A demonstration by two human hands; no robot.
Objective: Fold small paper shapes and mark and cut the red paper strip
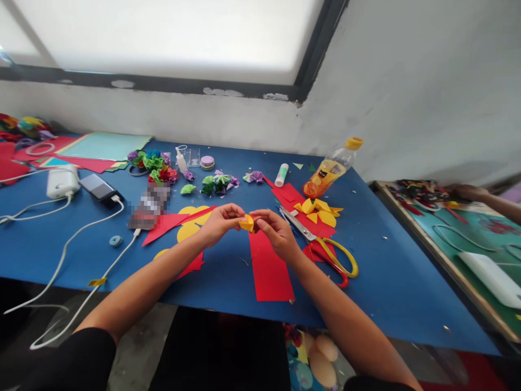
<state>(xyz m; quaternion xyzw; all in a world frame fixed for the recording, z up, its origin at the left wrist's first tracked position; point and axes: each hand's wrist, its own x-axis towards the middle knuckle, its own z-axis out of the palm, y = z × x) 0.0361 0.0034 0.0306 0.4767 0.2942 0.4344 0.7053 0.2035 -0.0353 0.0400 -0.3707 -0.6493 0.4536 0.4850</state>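
Between my two hands, above the blue table, is a small folded piece of yellow paper. My left hand pinches it from the left, and my right hand has its fingers closed on its right side. Below them lies a red paper strip. Yellow paper circles and red scraps lie by my left hand. To the right of my right hand, scissors with yellow and red handles rest on red paper, beside a pile of folded yellow pieces.
A juice bottle and a glue stick stand or lie behind the scissors. Crumpled paper flowers sit at the back. Phones and a white power bank with cables are at left. Another person's hand is at the right table.
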